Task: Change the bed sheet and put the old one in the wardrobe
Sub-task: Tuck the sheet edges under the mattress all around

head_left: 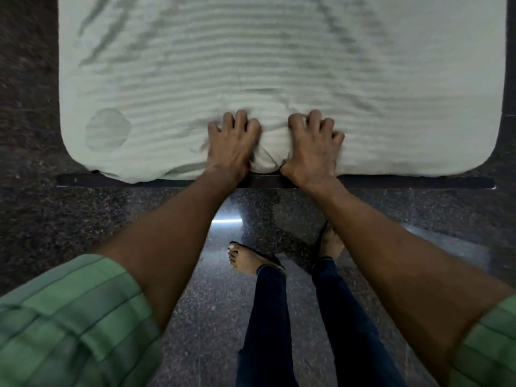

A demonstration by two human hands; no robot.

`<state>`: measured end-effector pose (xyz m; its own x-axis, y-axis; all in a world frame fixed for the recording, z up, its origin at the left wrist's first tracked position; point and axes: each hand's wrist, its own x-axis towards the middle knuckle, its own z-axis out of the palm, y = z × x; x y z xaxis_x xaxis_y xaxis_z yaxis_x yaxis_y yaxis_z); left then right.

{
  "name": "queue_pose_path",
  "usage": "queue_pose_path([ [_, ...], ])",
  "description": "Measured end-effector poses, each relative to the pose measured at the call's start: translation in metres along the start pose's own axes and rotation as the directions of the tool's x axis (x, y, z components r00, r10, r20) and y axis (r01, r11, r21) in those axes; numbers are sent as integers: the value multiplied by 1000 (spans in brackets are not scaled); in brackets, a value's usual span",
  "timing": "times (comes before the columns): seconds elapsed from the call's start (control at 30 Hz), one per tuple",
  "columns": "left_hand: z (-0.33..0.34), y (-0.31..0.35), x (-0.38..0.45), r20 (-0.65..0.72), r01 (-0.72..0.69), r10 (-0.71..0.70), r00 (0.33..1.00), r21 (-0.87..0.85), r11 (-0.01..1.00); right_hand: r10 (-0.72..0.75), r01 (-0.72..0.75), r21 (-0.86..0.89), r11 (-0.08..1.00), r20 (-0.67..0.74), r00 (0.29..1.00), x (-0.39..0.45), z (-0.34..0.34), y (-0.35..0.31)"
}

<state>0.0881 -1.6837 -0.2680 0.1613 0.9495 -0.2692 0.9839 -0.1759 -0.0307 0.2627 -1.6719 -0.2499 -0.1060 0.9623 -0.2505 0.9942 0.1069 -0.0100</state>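
A pale green striped bed sheet (279,65) covers the mattress and fills the upper half of the view. My left hand (233,141) and my right hand (314,143) lie side by side at the near edge of the bed, fingers curled into the cloth. Each grips a bunch of the sheet, and a gathered fold (266,160) bulges between them. Wrinkles run from the hands up across the sheet. A round mark (107,132) shows on the sheet at the near left corner.
The dark bed frame edge (139,181) runs below the mattress. Dark speckled floor (83,213) surrounds the bed. My bare feet (245,259) and legs in dark jeans stand close to the frame.
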Motion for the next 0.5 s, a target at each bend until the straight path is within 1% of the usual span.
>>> queue_pose_path([
  [0.07, 8, -1, -1, -41, 0, 1, 999, 18, 1000, 16, -17, 6, 1000, 84, 996, 3, -1, -11],
  [0.1, 9, -3, 1, -45, -15, 15, 999, 1, 1000, 34, -44, 75, 996, 135, 990, 5, -2, -13],
  [0.17, 2, -8, 5, -6, -80, 80, 997, -50, 996, 63, -135, 315, 939, 230, 971, 10, -6, -11],
  [0.2, -1, -12, 6, 27, -122, 124, 992, -77, 990, 47, -152, 414, 898, 254, 966, 10, -7, -11],
  [0.23, -4, -21, 7, 59, -166, 174, 983, -119, 979, 14, -134, 469, 873, 250, 968, 9, -7, -15],
  [0.3, -13, -45, 13, 128, -243, 287, 949, -281, 928, -30, -83, 493, 866, 216, 976, 8, -5, -24],
  [0.33, -19, -57, 16, 168, -242, 326, 930, -385, 890, -22, -77, 487, 870, 196, 980, 9, -3, -28],
  [0.4, -29, -74, 19, 213, -188, 356, 910, -554, 811, 15, -95, 467, 879, 172, 985, 12, 0, -28],
  [0.43, -29, -76, 18, 218, -170, 359, 908, -591, 789, 24, -105, 455, 884, 180, 983, 11, 2, -27],
  [0.5, -25, -75, 6, 200, -177, 359, 912, -597, 782, 6, -98, 432, 896, 210, 978, 6, 6, -26],
])
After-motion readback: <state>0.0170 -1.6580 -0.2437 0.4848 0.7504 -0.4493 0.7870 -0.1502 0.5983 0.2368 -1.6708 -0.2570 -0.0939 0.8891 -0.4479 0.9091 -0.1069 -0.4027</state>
